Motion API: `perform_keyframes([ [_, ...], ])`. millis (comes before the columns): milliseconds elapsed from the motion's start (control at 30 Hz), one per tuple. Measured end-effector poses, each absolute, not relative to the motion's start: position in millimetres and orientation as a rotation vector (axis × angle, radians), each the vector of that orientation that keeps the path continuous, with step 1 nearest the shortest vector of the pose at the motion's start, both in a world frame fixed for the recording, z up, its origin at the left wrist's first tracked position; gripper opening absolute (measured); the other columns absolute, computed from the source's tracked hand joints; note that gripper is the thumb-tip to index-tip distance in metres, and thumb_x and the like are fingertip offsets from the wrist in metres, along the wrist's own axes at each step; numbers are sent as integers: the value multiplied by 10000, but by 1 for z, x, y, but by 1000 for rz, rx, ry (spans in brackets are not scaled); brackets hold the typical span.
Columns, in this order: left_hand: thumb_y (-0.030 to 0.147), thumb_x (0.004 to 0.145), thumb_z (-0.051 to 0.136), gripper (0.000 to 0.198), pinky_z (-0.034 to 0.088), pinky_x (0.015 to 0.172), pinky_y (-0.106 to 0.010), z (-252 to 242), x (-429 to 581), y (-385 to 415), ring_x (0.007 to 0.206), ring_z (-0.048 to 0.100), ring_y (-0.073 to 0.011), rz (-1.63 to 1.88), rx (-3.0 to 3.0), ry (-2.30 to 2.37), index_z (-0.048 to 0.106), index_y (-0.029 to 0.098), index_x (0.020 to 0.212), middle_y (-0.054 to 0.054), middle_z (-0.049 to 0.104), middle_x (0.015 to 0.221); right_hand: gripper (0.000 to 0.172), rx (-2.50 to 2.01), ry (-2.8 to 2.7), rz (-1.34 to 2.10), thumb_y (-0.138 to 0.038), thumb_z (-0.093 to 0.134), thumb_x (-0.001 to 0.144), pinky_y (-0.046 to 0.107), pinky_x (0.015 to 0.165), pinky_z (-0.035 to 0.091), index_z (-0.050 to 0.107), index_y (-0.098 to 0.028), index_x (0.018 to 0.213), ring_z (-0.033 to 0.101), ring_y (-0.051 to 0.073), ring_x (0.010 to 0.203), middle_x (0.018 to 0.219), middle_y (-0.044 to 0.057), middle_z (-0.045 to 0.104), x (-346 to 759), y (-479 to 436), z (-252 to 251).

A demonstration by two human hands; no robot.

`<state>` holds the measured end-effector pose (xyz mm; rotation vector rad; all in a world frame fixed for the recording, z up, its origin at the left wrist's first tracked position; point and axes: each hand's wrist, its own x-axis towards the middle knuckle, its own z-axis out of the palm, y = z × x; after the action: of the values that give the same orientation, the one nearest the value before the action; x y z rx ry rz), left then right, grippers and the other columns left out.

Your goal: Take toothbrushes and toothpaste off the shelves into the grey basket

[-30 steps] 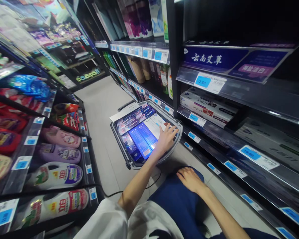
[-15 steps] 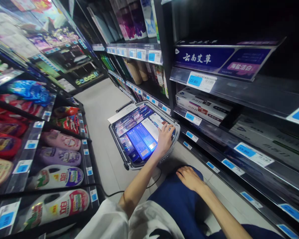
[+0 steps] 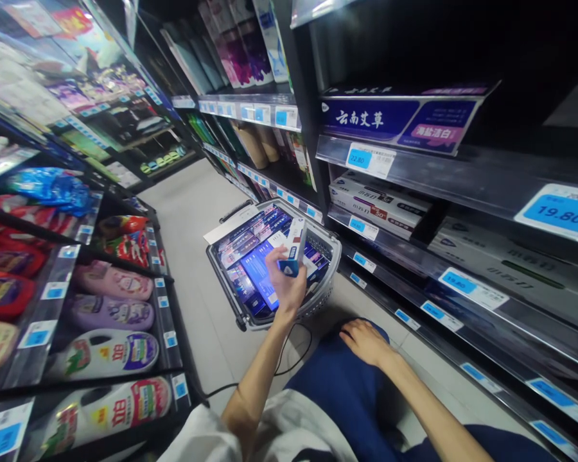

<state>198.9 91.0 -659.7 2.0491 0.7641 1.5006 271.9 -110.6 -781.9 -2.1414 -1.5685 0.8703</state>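
My left hand [image 3: 289, 282] is closed round the end of a slim white and blue toothpaste box [image 3: 296, 242], which tilts upward over the basket. Below it stands a grey shopping basket [image 3: 334, 253] on the floor, filled with several more boxes, among them blue ones [image 3: 257, 273] with printed text. Part of the basket's contents is hidden behind my left hand. My right hand [image 3: 363, 341] lies flat on my knee in dark blue trousers [image 3: 330, 391], fingers stretched out and holding nothing.
Shelves with a purple box [image 3: 390, 122], white boxes [image 3: 376, 202] and price tags rise on the right. Detergent bottles [image 3: 110, 410] line the left shelf. A black cable [image 3: 221, 389] runs near the basket. The tiled aisle [image 3: 187, 205] extends ahead.
My left hand has picked up the toothpaste box from the basket's right side and tilted it upward, moving a little left. My right hand stays on the knee.
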Motion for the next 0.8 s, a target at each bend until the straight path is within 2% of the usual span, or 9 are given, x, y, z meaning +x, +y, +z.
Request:
perform_keyframes([
  [100,162,747,677,378,417,1057,-422,-651,181,72,1174,556,-229,1508,1851,729,386,259,968,-50,550,1136,438,-2051,-1381,901,-471,394,1000,398,1015,458,673,-179,1168,642,270,1127,1170,126,706,285,-111,-779],
  [167,193,731,688,416,464,990,-397,-652,177,61,1120,583,-222,1445,1703,718,367,266,985,-44,566,1138,464,-1929,-1157,905,-530,400,985,396,1005,479,679,-187,1127,671,255,1073,1123,115,724,299,-111,-774],
  [267,237,721,620,408,522,850,-359,-661,179,50,1007,618,-207,1285,1477,673,348,276,1023,-32,578,1116,556,-1682,-660,975,-639,409,943,400,897,548,667,-166,1084,706,243,956,1076,127,737,320,-114,-761],
  [367,261,685,573,399,552,738,-350,-673,180,44,902,636,-198,1094,1298,597,346,281,1012,-16,583,1080,624,-1365,-242,1004,-688,378,935,368,813,586,645,-155,1119,719,234,935,1119,150,724,334,-122,-743],
  [467,244,609,578,415,577,641,-349,-679,179,42,877,645,-209,862,1186,532,366,274,965,0,585,1064,666,-1210,-84,923,-713,329,938,378,727,614,637,-168,1168,715,264,965,1163,155,699,338,-132,-727],
  [600,207,554,550,432,614,602,-376,-680,188,40,927,650,-232,704,1055,541,387,258,950,-4,586,1080,614,-1270,-52,976,-691,523,871,372,553,607,619,-207,1236,715,303,936,1264,148,653,338,-140,-718],
  [667,193,545,554,455,631,608,-400,-682,203,36,921,654,-238,629,1010,564,407,252,971,-16,608,1095,559,-1251,84,953,-658,575,855,384,597,616,619,-233,1214,709,277,916,1249,119,662,339,-142,-719],
  [800,201,562,575,406,647,636,-410,-692,244,29,912,663,-239,417,988,571,483,227,957,-42,652,1144,430,-1221,383,578,-555,689,793,352,740,610,631,-280,1118,658,177,932,1191,15,669,347,-146,-722],
])
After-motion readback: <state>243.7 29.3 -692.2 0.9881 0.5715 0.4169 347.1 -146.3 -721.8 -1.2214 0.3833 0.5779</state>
